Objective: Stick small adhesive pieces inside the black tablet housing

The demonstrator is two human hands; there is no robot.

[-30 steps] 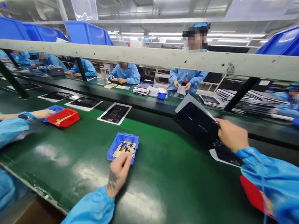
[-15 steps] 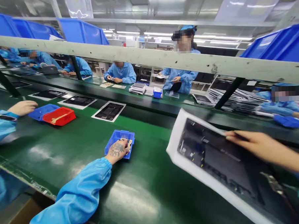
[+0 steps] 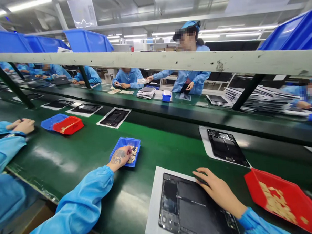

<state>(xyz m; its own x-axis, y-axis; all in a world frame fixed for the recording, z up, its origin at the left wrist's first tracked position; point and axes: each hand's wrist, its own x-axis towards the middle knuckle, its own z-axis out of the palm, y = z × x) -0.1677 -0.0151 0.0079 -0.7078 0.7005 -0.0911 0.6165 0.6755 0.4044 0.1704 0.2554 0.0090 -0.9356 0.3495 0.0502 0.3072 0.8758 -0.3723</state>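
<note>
The left hand (image 3: pixel 120 156) reaches into the small blue tray (image 3: pixel 126 151), finger state unclear; the right hand (image 3: pixel 217 192) lies with fingers spread on the near black panel (image 3: pixel 186 208).

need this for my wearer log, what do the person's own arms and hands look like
Both arms wear loose light blue smock sleeves with gathered cuffs at the wrist. Both hands are bare, no gloves. The left hand has a dark tattoo across its back; the right hand shows no markings, rings or watch.

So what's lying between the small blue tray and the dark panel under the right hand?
Nothing: the head view shows only bare green belt between blue tray and panel.
</note>
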